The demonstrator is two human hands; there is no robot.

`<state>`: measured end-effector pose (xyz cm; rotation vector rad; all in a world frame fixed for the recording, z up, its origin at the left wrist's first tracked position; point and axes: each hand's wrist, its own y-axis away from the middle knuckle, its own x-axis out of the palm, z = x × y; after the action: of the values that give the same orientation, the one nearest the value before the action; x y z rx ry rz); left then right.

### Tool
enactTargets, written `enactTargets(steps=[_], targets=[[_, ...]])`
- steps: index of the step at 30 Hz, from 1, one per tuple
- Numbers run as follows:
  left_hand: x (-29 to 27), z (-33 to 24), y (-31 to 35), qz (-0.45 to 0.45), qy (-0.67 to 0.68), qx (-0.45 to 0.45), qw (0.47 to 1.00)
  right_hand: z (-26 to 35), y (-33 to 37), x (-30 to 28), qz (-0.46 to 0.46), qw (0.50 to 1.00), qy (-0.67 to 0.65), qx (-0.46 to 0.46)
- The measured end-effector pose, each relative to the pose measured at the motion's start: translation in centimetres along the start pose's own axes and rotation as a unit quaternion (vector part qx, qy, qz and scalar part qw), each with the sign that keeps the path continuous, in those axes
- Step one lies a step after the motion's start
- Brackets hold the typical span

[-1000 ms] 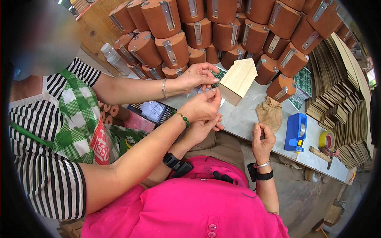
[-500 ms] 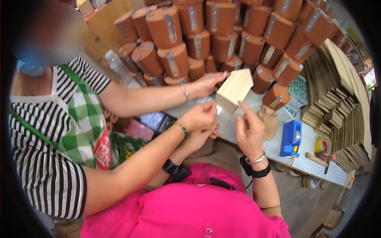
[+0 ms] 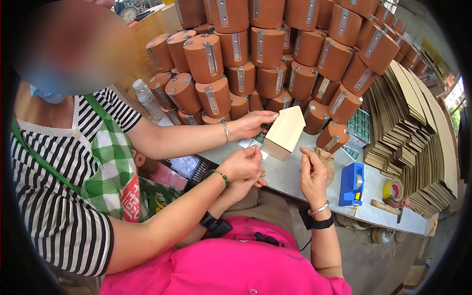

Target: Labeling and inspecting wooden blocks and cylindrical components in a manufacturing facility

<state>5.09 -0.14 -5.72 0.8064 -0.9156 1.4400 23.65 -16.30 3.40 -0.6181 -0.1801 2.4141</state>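
The right hand (image 3: 313,178) is half open and looks empty to us, fingers loosely bent, apart from the pale house-shaped wooden box (image 3: 287,132) on the grey table (image 3: 282,178). The left hand (image 3: 246,191) lies largely behind the co-worker's near hand (image 3: 244,164), so we cannot tell whether it holds anything. The co-worker's far hand (image 3: 253,124) is at the box's back-left side; whether it touches, we cannot make out.

We judge the crowding to be the main hazard: with arms crossing at the left, one person's movement could jog the other's fingers. A careless sweep of the right hand might push the box back toward the stacked brown cylinders (image 3: 206,59), and a bump there could unsettle them. The tan cloth (image 3: 328,164) beside that hand could snag and drag. The hammer (image 3: 386,207) lies near the front edge, where a stray elbow could tip it off.
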Motion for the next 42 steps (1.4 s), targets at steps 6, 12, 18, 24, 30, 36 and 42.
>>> enactTargets(steps=[6, 12, 18, 24, 30, 36, 42], targets=[[0.0, -0.9, 0.1, -0.13, -0.107, 0.034, 0.985, 0.0, -1.1, 0.9, -0.01, 0.991, 0.003, -0.135], [-0.4, -0.1, 0.3, -0.136, 0.157, -0.038, 0.977, -2.1, -5.0, -0.2, -0.058, 0.997, 0.004, 0.042], [-2.2, 0.8, 1.1, -0.149, -0.014, 0.002, 0.989, -5.0, -6.9, 1.3, 0.017, 0.999, -0.025, 0.042], [-1.4, 2.1, 0.9, -0.21, -0.387, 0.115, 0.891, -4.4, -6.5, 1.5, -0.025, 0.998, -0.007, 0.053], [-0.1, 3.1, 0.5, -0.258, -0.719, 0.242, 0.598, -1.0, -2.5, 0.5, 0.008, 0.998, 0.012, -0.065], [-1.2, 5.2, 0.5, -0.267, -0.749, 0.272, 0.542, 0.4, -1.6, 1.2, 0.052, 0.992, 0.028, -0.108], [-2.2, 6.8, 0.4, -0.289, -0.725, 0.285, 0.556, 0.5, -1.4, 0.9, 0.038, 0.995, 0.039, -0.088]])
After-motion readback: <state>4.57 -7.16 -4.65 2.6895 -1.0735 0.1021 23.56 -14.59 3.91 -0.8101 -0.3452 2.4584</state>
